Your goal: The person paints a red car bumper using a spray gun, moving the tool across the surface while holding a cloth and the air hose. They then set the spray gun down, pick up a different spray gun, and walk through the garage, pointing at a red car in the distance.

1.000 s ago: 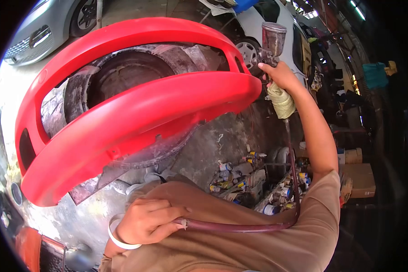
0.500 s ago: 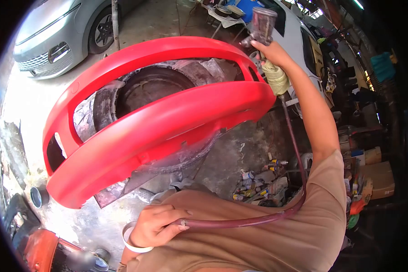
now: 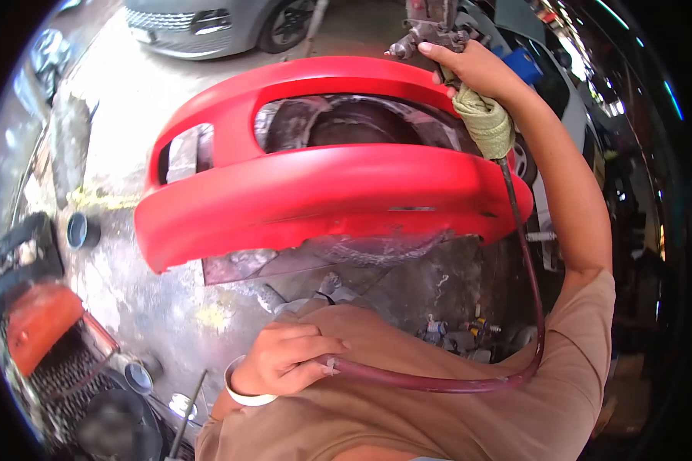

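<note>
my right hand (image 3: 473,69) grips the spray gun (image 3: 427,31) over the far edge of the red bumper (image 3: 323,192), my left hand (image 3: 284,357) closed round the hose (image 3: 438,382) on its near side, and i judge its face fully coated.

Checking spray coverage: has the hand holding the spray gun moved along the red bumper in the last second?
Yes. The right hand with the spray gun has shifted from beside the red bumper's end inward, now over its upper bar.

Grey car (image 3: 200,27) at top, dark pot (image 3: 79,230) on concrete floor (image 3: 154,303), orange panel (image 3: 38,326) lower left
</note>
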